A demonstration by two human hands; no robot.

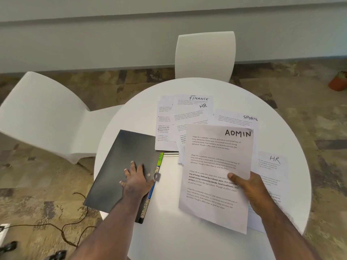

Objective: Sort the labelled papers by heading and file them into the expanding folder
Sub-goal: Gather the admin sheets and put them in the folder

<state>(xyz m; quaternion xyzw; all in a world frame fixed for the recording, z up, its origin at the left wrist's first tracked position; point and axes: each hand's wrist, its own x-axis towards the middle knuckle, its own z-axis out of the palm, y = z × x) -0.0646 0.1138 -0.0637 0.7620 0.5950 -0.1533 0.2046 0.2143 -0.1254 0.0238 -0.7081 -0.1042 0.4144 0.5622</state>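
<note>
Right hand (251,188) pinches 1 admin sheet (216,175) while left hand (136,177) lies flat on the folder (120,166); the limp sheet could buckle against the tabs.

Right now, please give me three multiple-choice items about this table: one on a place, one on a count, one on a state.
1. Where does the black expanding folder lie?
A. on a chair
B. on the table's left part
C. on the floor

2. How many sheets show the heading HR?
A. none
B. two
C. five

3. What does the right hand do?
A. holds the ADMIN sheet
B. rests flat on the table
C. grips a pen

Answers:
1 B: the folder lies on the white table, with the left hand resting on its cover.
2 B: one HR sheet lies under the FINANCE sheet, and another HR sheet lies at the right.
3 A: the thumb lies on the ADMIN sheet, which is lifted above the other papers.
</note>
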